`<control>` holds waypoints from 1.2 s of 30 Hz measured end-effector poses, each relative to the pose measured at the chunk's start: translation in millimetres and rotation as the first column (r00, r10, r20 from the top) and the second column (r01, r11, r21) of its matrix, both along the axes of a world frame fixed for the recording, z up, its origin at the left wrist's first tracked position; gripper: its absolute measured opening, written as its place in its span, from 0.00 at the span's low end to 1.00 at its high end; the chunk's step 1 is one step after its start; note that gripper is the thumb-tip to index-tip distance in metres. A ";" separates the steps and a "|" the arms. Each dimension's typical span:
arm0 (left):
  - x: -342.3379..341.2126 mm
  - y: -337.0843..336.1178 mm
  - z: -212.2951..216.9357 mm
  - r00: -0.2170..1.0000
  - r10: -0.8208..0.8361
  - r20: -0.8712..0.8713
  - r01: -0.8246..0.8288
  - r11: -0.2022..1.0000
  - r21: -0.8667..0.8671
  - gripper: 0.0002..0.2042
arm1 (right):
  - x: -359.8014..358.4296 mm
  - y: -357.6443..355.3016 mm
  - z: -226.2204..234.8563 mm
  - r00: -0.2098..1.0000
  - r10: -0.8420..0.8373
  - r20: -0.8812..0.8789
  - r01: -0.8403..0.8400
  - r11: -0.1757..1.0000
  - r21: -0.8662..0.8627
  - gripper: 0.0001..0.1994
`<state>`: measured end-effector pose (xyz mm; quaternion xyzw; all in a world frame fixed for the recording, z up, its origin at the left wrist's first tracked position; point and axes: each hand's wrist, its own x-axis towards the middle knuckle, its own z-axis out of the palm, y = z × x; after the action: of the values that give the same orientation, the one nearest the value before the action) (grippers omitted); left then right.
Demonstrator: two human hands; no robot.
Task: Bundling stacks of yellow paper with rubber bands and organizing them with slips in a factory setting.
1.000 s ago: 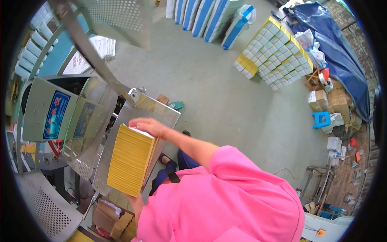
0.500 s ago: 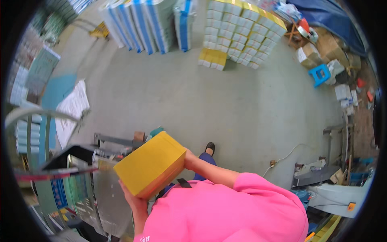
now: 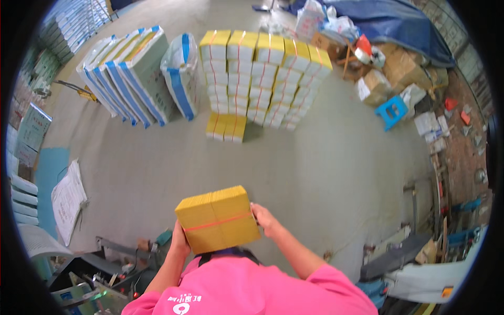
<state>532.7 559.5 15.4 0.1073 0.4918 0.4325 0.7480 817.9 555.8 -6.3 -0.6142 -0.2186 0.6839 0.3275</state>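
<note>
Left hand and right hand face each other across a red-banded yellow paper bundle. Their grip holds it.

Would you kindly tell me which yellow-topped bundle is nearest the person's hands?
The bundle held between the left hand and right hand; the other bundles are piled on the floor.

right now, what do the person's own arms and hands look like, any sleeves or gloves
The left hand and right hand are bare, with no gloves visible. The forearms are uncovered below short, bright pink sleeves; the matching top has white printing.
</note>
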 end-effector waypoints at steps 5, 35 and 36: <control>72.8 143.9 -43.1 0.992 0.104 0.078 -0.107 0.994 0.036 0.20 | 70.3 143.7 -63.9 0.999 0.041 -0.018 -0.039 0.994 0.103 0.23; 508.9 392.9 -451.2 0.532 0.839 0.113 -0.610 0.472 -0.636 0.24 | 390.9 606.1 -450.3 0.687 0.725 0.044 -0.642 0.635 -0.430 0.27; 512.0 406.6 -482.7 0.537 0.833 0.136 -0.603 0.492 -0.628 0.23 | 385.1 623.0 -468.0 0.676 0.735 0.050 -0.650 0.627 -0.429 0.27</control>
<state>1044.7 966.2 -467.3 -0.4129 0.4092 0.5762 0.5745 1203.0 1178.8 -474.3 -0.6038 -0.3383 0.7128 -0.1136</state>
